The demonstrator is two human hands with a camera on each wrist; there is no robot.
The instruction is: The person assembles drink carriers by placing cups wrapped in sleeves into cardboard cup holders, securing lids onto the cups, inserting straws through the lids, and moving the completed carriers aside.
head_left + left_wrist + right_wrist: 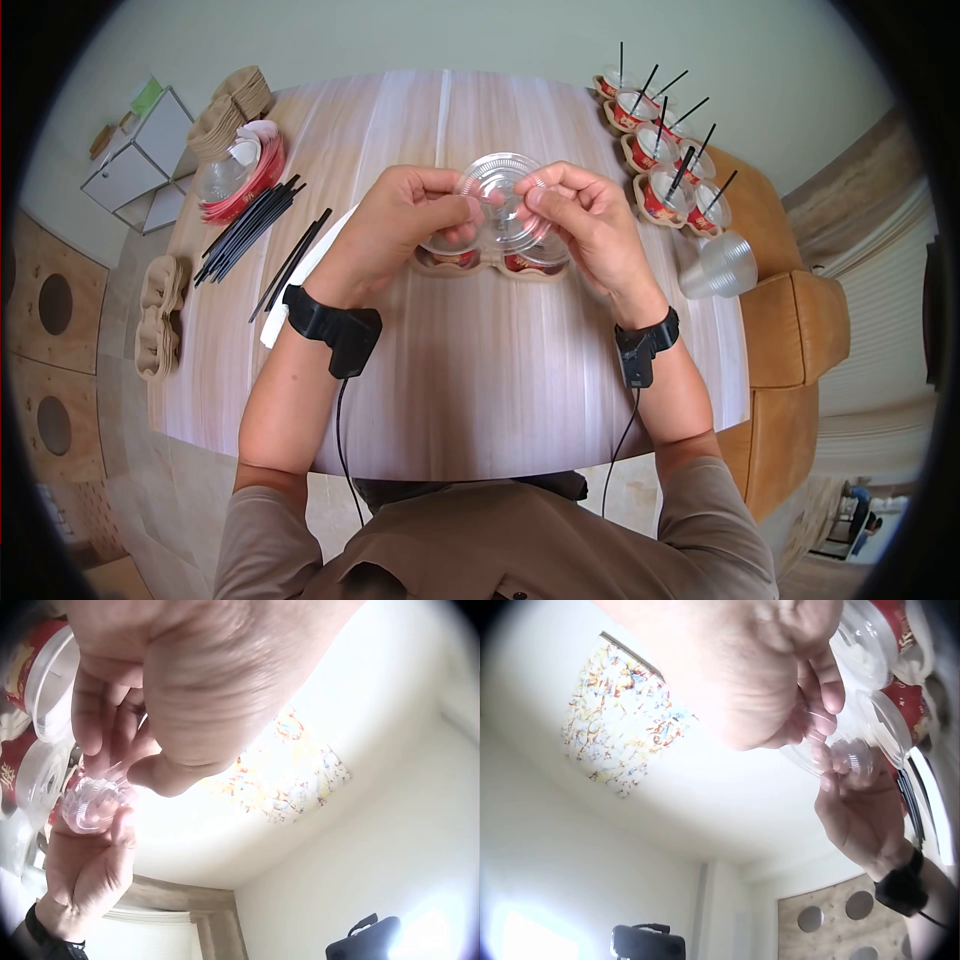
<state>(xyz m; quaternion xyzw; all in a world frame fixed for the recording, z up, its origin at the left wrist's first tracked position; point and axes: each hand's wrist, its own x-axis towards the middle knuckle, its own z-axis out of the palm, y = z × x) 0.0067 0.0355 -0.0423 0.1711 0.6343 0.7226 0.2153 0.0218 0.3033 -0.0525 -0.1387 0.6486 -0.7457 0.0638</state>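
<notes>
A round, clear plastic lid (500,170) is held up in front of me, over the middle of the table. My left hand (405,215) pinches its left side between thumb and fingers. On the opposite side, the thumb and fingers of my right hand (595,220) pinch the rim. Just beneath the hands, red cups (532,262) with clear tops sit in a brown pulp cup carrier (440,269), partly hidden by the hands and lid. In the left wrist view, the lid (90,806) shows between both hands' fingertips.
Carriers with red cups and black straws (655,150) line the far right, near stacked clear plastic cups (718,265). At left lie loose black straws (250,228), stacked red cups (250,180) and piles of pulp carriers (160,315). An orange-brown sofa (790,330) adjoins the table's right edge.
</notes>
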